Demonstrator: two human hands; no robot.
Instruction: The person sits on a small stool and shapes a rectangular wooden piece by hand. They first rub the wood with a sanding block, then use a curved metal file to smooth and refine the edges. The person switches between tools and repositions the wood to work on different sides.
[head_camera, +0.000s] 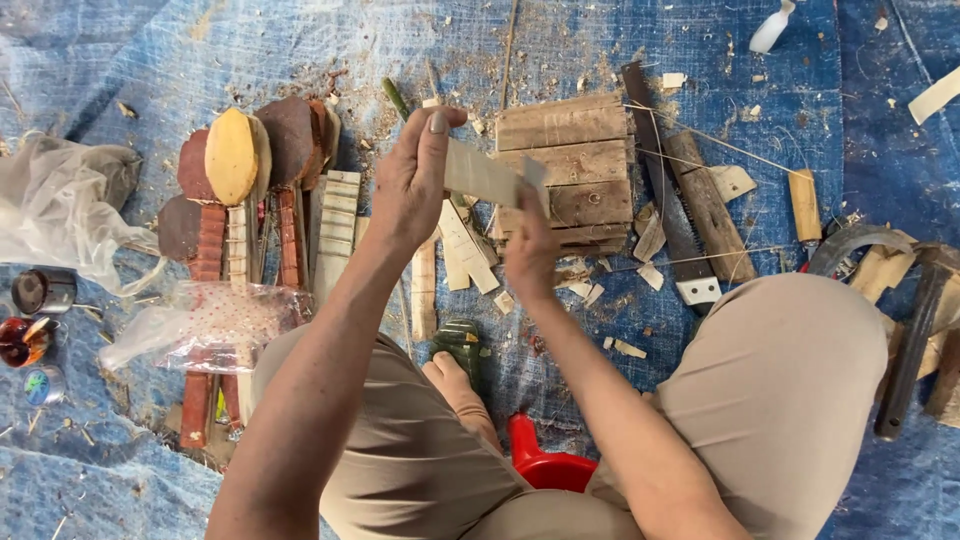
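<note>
Tarp (150, 60): blue, spread under me, littered with wood chips.
Block (575, 165): stacked planks, just beyond my hands.
Left hand (410, 185): I pinch the wood strip's near end.
Right hand (530, 250): I grip its far end.
Wood strip (482, 175): pale, held between both, above the tarp.

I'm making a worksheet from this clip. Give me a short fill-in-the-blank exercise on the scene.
1. Both hands hold a thin flat strip of ____.
2. The ground is covered by a ____ tarp.
3. The saw lies to the ____ of the stacked planks.
4. The stool under the person is ____.

Missing words: wood; blue; right; red
</note>
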